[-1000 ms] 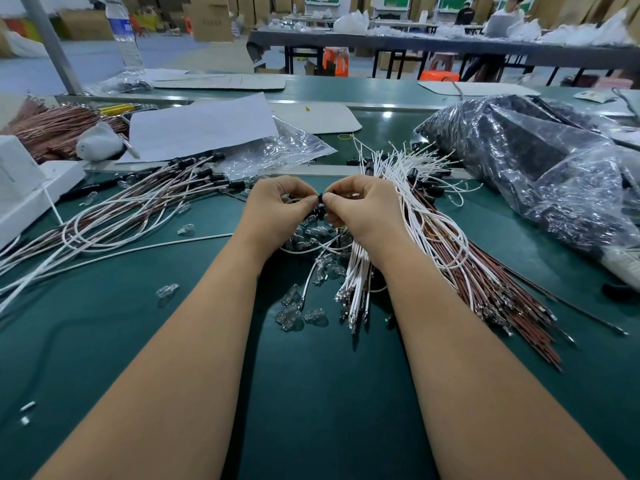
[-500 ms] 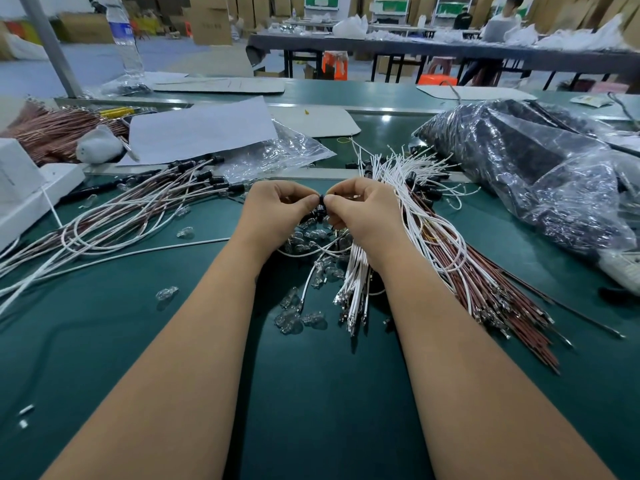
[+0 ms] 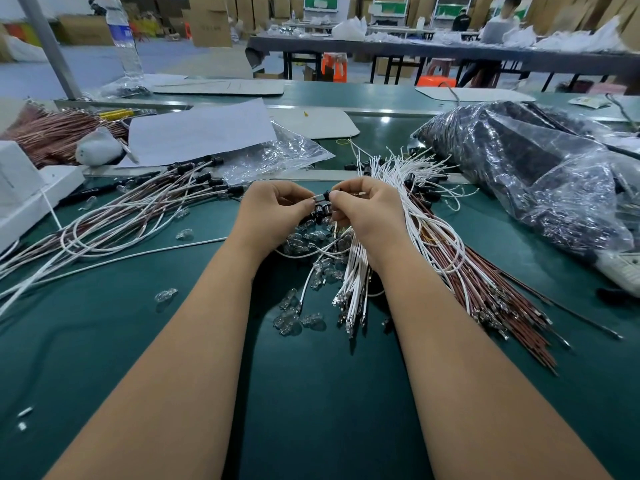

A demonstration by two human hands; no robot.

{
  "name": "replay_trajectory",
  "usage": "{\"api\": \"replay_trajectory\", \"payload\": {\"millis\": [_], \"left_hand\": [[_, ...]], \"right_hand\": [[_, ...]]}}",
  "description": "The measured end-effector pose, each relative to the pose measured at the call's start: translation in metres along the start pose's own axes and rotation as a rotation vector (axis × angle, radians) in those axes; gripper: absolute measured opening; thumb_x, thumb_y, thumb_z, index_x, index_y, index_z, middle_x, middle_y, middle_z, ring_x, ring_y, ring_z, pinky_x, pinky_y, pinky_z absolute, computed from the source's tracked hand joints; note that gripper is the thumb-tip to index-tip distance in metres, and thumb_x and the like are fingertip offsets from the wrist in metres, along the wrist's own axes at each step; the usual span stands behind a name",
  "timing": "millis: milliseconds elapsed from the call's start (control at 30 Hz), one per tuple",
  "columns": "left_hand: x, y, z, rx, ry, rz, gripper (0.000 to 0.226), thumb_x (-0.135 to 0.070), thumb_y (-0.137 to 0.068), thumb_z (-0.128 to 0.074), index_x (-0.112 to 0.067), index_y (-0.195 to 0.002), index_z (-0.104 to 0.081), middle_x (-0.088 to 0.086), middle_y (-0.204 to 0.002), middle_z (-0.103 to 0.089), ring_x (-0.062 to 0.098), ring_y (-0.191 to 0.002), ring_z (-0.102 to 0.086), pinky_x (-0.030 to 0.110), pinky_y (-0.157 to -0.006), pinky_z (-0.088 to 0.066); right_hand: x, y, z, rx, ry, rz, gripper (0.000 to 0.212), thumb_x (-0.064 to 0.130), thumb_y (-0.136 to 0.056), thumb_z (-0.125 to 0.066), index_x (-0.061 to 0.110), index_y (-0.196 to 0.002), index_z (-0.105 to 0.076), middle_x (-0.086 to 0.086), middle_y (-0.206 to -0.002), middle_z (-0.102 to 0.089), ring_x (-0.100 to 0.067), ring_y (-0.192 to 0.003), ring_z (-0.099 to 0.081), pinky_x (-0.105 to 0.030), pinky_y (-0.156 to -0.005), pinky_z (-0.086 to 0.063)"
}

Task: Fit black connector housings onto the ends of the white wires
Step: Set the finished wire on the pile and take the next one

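Both hands meet over the middle of the green table. Left hand has its fingers curled in, pinching something small at the tips, though exactly what it holds is too tiny to make out. Right hand is curled too, thumb and forefinger pinching a black connector housing right where the two hands touch. Just beneath them sits a scatter of clear glass bulbs, and the bundle of white wires fans out under the right wrist, metal ends pointing toward the person. Beside it on the right, brown wires lie alongside. Off to the left, a pile of finished wires with black ends. Far right, a big crinkled plastic bag.
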State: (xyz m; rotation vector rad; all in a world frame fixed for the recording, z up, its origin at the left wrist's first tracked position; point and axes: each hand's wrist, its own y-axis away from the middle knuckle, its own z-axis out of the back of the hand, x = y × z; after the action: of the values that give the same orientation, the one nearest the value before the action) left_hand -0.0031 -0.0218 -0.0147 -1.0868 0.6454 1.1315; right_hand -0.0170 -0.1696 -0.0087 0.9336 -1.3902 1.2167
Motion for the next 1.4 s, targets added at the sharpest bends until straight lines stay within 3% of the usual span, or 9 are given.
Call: {"api": "replay_trajectory", "payload": {"millis": [167,500,733,933,1167,1400], "left_hand": [[-0.003,0.001,-0.003,0.000,0.041,-0.019,0.006,-0.009,-0.083,-0.073,-0.009,-0.089,-0.075,0.009,-0.078,-0.071,0.009,-0.066,-0.059,0.020,-0.065,-0.047],[-0.003,0.001,-0.005,-0.002,0.065,-0.038,0.004,-0.008,-0.085,-0.071,-0.007,-0.089,-0.073,0.016,-0.082,-0.071,0.014,-0.071,-0.060,0.025,-0.068,-0.050],[-0.005,0.000,-0.012,-0.053,0.129,-0.040,0.006,-0.003,-0.084,-0.070,-0.008,-0.085,-0.072,0.002,-0.071,-0.066,0.008,-0.063,-0.056,0.018,-0.064,-0.047],[-0.004,-0.001,-0.014,-0.072,0.187,-0.021,0.016,-0.004,-0.082,-0.071,-0.019,-0.076,-0.070,0.020,-0.079,-0.069,0.020,-0.070,-0.059,0.032,-0.069,-0.049],[-0.003,-0.002,-0.014,-0.041,0.334,0.018,0.019,-0.002,-0.082,-0.072,-0.020,-0.075,-0.070,-0.004,-0.066,-0.066,0.009,-0.067,-0.059,0.020,-0.069,-0.052],[-0.003,-0.004,-0.014,-0.027,0.412,0.054,0.016,-0.003,-0.082,-0.072,-0.018,-0.076,-0.070,-0.005,-0.066,-0.064,0.008,-0.066,-0.056,0.017,-0.067,-0.049]], "right_hand": [[0.002,0.000,-0.001,0.019,-0.004,-0.012,0.009,0.002,-0.083,-0.067,0.010,-0.078,-0.066,0.001,-0.056,-0.061,-0.007,-0.046,-0.055,-0.019,-0.048,-0.047],[0.003,0.001,-0.002,0.026,-0.024,-0.018,0.010,0.001,-0.084,-0.067,0.009,-0.079,-0.065,-0.004,-0.059,-0.061,-0.007,-0.045,-0.054,-0.018,-0.048,-0.046],[0.003,0.001,0.000,0.024,-0.096,-0.009,0.008,-0.002,-0.085,-0.068,0.001,-0.092,-0.067,-0.006,-0.066,-0.063,-0.007,-0.049,-0.058,-0.019,-0.050,-0.049],[0.003,0.001,0.001,0.027,-0.146,0.006,0.011,-0.004,-0.084,-0.068,0.000,-0.094,-0.067,-0.006,-0.067,-0.064,-0.008,-0.050,-0.060,-0.020,-0.053,-0.052],[0.004,0.002,0.002,0.029,-0.230,0.004,0.009,-0.004,-0.084,-0.068,0.003,-0.090,-0.067,-0.005,-0.067,-0.065,-0.010,-0.053,-0.061,-0.022,-0.058,-0.054],[0.007,0.004,0.001,0.033,-0.288,0.016,0.011,-0.006,-0.084,-0.067,0.005,-0.086,-0.067,-0.006,-0.067,-0.065,-0.012,-0.054,-0.060,-0.024,-0.059,-0.055]]}}
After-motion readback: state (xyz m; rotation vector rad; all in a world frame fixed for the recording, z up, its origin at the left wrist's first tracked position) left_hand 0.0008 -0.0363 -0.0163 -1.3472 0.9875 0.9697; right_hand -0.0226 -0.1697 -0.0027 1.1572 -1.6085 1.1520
